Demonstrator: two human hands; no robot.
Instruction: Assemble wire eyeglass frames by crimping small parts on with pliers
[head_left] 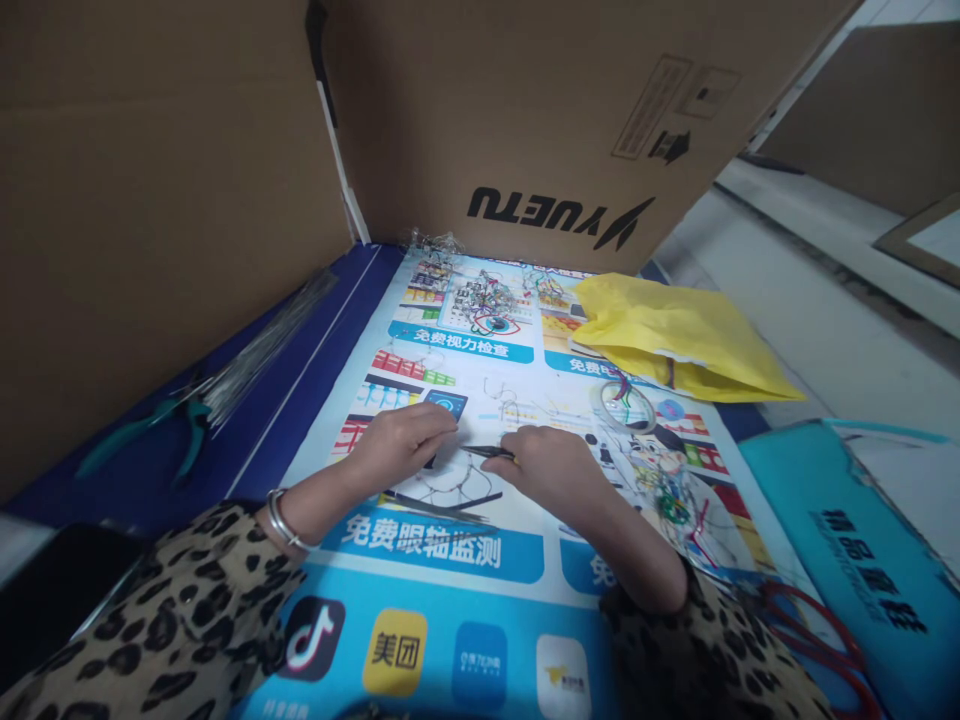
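My right hand (555,470) is closed around a pair of dark, fine-pointed tweezers (487,452), their tips directed left toward my other hand. My left hand (405,440) has its fingertips pinched together; whatever lies between them is too small to tell. A narrow gap separates the tweezer tips from the left fingers. Under both hands, thin wire pieces (442,490) and dark narrow strips (450,510) rest on the printed poster sheet (480,590).
Cardboard walls (525,120) rise behind and at left. Teal-handled pliers (196,440) lie by a bundle of straight wires (259,345). Tangled wires (487,300), a tape roll (624,405), a yellow bag (675,330), a teal box (862,540) and red loops (817,630) lie around.
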